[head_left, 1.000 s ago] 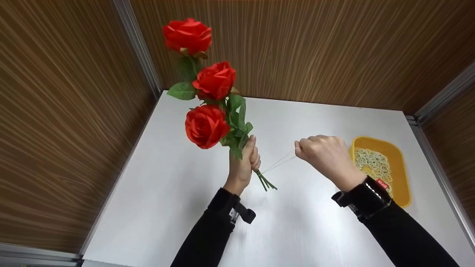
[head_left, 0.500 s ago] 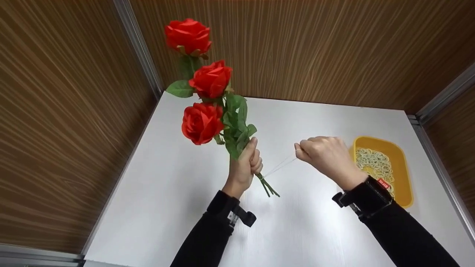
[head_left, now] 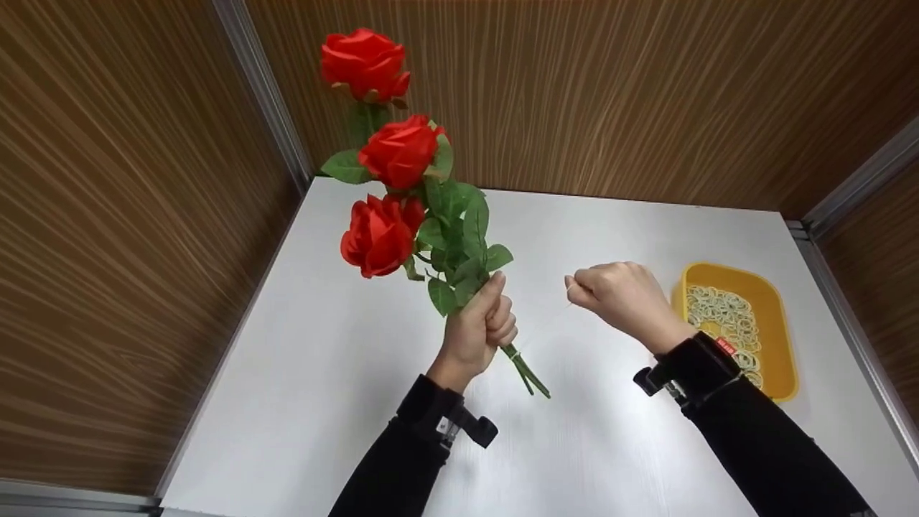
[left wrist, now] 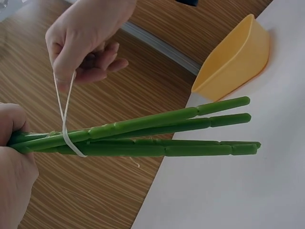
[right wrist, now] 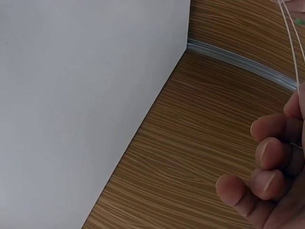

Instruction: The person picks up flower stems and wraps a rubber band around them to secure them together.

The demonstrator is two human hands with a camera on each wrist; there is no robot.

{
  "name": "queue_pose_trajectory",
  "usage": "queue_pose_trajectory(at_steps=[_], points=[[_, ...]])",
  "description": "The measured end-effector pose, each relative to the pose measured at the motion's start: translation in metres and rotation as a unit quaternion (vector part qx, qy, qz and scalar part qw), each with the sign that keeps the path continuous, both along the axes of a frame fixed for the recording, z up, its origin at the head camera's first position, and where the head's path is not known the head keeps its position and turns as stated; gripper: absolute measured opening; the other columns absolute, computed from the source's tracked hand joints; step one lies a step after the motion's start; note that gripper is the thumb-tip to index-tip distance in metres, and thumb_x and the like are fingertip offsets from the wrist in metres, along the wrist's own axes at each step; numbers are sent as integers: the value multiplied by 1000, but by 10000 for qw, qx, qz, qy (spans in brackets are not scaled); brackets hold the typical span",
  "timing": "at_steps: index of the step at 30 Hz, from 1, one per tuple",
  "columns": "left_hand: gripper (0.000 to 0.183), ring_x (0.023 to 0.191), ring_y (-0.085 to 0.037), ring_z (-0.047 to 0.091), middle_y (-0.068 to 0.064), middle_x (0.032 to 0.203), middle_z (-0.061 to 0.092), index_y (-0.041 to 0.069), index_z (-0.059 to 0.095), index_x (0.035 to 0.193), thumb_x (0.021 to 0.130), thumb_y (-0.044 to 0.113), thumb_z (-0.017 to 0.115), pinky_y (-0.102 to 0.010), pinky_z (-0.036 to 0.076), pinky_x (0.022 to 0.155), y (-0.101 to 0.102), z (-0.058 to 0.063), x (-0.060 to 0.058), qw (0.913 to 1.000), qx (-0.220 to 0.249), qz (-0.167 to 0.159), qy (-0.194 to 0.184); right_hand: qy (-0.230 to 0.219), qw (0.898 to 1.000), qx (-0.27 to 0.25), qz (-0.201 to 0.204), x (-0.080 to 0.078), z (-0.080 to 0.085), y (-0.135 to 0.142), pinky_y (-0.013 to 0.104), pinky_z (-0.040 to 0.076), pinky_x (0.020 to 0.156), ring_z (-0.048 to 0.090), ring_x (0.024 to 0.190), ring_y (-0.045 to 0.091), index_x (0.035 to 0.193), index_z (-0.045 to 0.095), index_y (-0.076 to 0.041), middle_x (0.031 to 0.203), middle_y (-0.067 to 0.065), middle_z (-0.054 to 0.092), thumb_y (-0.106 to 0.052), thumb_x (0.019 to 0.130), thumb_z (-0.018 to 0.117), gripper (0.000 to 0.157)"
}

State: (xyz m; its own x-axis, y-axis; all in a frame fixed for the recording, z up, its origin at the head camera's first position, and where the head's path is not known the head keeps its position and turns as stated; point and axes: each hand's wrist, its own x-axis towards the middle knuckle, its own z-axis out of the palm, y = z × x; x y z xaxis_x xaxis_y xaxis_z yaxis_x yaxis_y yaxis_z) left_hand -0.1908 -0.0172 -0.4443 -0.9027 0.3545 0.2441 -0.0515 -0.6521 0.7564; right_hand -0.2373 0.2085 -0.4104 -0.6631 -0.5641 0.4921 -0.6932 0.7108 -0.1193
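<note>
In the head view my left hand [head_left: 477,334] grips several green stems [left wrist: 190,150] below their leaves. Three red roses [head_left: 402,152] lean up and to the left above that fist. A thin white rubber band [left wrist: 64,119] circles the stems just past the left hand, crosses over itself and stretches away as two strands. My right hand [head_left: 621,298] pulls those strands taut, pinched at the thumb and index finger. In the right wrist view its other fingers [right wrist: 269,152] are curled. The left palm's hold on the stems is hidden.
A yellow tray [head_left: 781,345] holding many loose rubber bands [head_left: 721,312] stands at the table's right, partly behind the right wrist. Brown wood-grain panels [head_left: 574,93] rise around the white table [head_left: 323,402] at the back and sides.
My left hand has turned slightly, so the stem ends swing down and right while the lower blooms shift left. The right hand stays nearly in place, moving slightly left with the band.
</note>
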Motion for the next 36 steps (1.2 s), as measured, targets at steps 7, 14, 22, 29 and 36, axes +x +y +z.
queue_pose_trajectory(at_steps=[7, 14, 22, 29, 36], points=[[59, 42, -7, 14, 10, 50, 22, 15, 22, 57, 108, 34, 46, -24, 13, 41, -2, 3, 4, 9993, 340, -169, 38, -764, 9970, -106, 99, -5, -16, -7, 24, 23, 47, 25, 50, 4, 56, 37, -17, 55, -14, 27, -8, 94, 63, 48], [59, 41, -7, 13, 10, 50, 22, 15, 20, 59, 109, 34, 44, -24, 11, 40, -6, 5, 5, 9974, 633, -342, -25, -2008, 9784, -434, 242, -14, -28, -11, 23, 26, 47, 31, 48, 2, 56, 40, -18, 53, -15, 37, -12, 101, 59, 49], [62, 42, -6, 13, 11, 50, 24, 16, 21, 59, 107, 42, 51, -23, 10, 42, -9, 6, 3, 9949, 887, -442, -190, -3706, 9168, -1249, 806, -25, -52, -17, 21, 40, 49, 49, 49, 7, 67, 66, -11, 57, -3, 56, -14, 106, 51, 42], [61, 42, -6, 13, 11, 50, 24, 17, 21, 61, 105, 43, 54, -22, 9, 42, -10, 9, 2, 9893, 1358, -432, -306, -4727, 8505, -2155, 820, -23, -77, -30, 22, 42, 49, 50, 50, 11, 75, 66, 0, 60, 9, 60, -23, 110, 50, 45], [58, 42, -5, 14, 10, 51, 22, 17, 20, 63, 106, 38, 53, -20, 9, 42, -9, 10, 2, 9788, 1959, -392, -444, -5282, 7841, -3114, 960, -7, -107, -46, 21, 40, 51, 49, 53, 9, 75, 61, 7, 63, 0, 59, -36, 109, 50, 56]])
